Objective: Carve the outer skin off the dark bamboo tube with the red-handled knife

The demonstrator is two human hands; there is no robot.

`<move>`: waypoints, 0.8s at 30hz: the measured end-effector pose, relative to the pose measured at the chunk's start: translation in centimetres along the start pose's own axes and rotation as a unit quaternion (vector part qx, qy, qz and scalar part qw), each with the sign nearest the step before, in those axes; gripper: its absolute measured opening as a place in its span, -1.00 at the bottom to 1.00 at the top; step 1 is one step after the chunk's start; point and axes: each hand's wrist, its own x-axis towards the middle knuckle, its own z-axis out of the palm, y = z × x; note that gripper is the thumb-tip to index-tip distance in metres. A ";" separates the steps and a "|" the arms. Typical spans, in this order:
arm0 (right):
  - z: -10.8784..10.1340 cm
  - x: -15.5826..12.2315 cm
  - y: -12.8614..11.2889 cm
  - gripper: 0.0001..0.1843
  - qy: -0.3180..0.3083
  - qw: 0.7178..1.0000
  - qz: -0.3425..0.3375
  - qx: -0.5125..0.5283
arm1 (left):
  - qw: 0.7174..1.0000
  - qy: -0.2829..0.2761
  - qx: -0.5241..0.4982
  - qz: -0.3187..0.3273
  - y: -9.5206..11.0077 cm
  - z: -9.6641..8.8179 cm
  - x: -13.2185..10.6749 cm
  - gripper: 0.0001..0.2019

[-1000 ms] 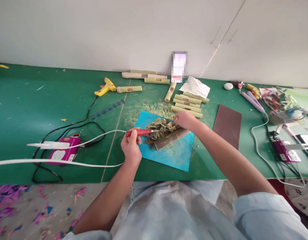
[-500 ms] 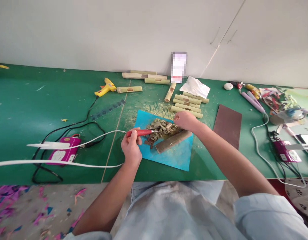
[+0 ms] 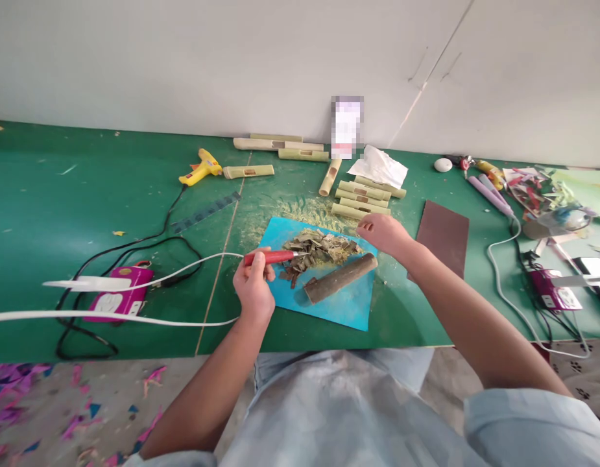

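Note:
My left hand [image 3: 253, 285] is closed around a red-handled tool [image 3: 268, 257] with a thin metal tip. A white cord reaches the back end of the tool. Its tip points right, at the edge of a heap of dry brown shavings [image 3: 324, 246] on a blue sheet [image 3: 343, 314]. A brown bamboo tube [image 3: 341, 279] lies slanted on the sheet, touched by neither hand. Past the sheet's upper right corner, my right hand [image 3: 384, 235] hovers with its fingers curled together; whatever they may hold is hidden.
Several pale bamboo tubes with cut openings [image 3: 360, 201] lie behind the sheet, beside crumpled white paper [image 3: 377, 165] and a propped phone [image 3: 347, 126]. A yellow glue gun [image 3: 202, 168] and a magenta power strip [image 3: 119, 295] with cables are left. A brown sheet [image 3: 443, 237] is right.
My right hand has moved right, away from the shavings and the upper end of the brown tube. My left hand keeps its grip on the red-handled tool in nearly the same place.

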 end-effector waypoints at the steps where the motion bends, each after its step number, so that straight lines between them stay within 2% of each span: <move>1: 0.1 -0.5 0.3 -0.76 0.021 1.000 -0.013 0.003 | 1.000 0.000 -0.001 0.001 0.0 0.0 0.0 -0.57; 6: 1.4 -3.5 1.0 -0.67 0.092 0.987 -0.130 0.019 | 1.000 0.000 -0.014 0.015 0.0 0.1 0.0 -0.53; 12: 3.7 -6.5 0.6 -0.55 0.113 0.958 -0.262 0.033 | 0.998 -0.041 -0.044 0.019 0.6 0.8 0.2 -0.49; 18: 5.7 -7.7 1.4 -0.41 0.125 0.948 -0.290 0.037 | 0.991 -0.113 -0.052 0.051 1.7 2.9 0.0 -0.56; 24: 6.5 -7.6 1.5 -0.36 0.136 0.946 -0.293 0.037 | 0.978 -0.192 -0.022 0.083 1.4 4.2 0.4 -0.62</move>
